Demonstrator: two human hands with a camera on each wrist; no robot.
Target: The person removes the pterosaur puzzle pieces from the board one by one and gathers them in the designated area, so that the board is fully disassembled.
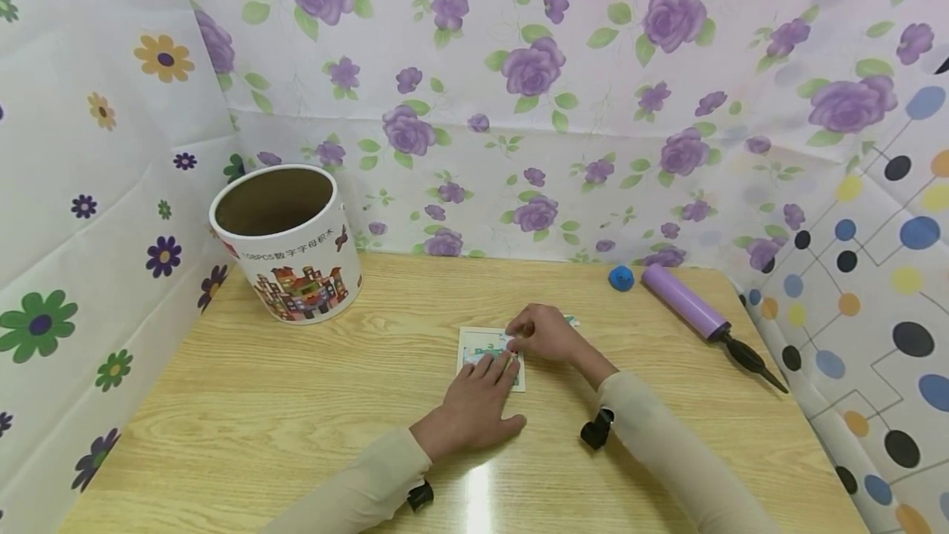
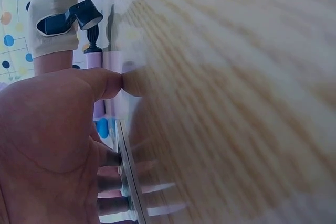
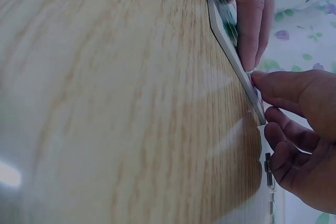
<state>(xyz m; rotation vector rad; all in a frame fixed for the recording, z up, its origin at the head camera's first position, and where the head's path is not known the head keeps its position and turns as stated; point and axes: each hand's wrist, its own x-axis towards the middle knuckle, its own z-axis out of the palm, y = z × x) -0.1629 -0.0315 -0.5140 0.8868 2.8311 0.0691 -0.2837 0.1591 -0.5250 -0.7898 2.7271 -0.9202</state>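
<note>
A small framed jigsaw puzzle (image 1: 461,353) with a white border and green and blue picture parts lies flat on the wooden table. My left hand (image 1: 478,409) rests on its lower part, fingers stretched out and thumb spread onto the table. In the left wrist view, the left fingers (image 2: 110,182) reach over the puzzle's edge. At the puzzle's right side, my right hand (image 1: 544,332) has its thumb and forefinger together on a small puzzle piece (image 3: 251,78), mostly hidden by the fingertips. The other right fingers (image 3: 283,135) are curled. Both hands nearly meet there.
Loose puzzle pieces (image 1: 572,320) lie just behind my right hand. A big white printed bucket (image 1: 304,270) stands at the back left. Toward the back right are a small blue object (image 1: 621,278) and a purple hand pump (image 1: 685,301). Flowered cloth (image 1: 474,180) hangs behind the table.
</note>
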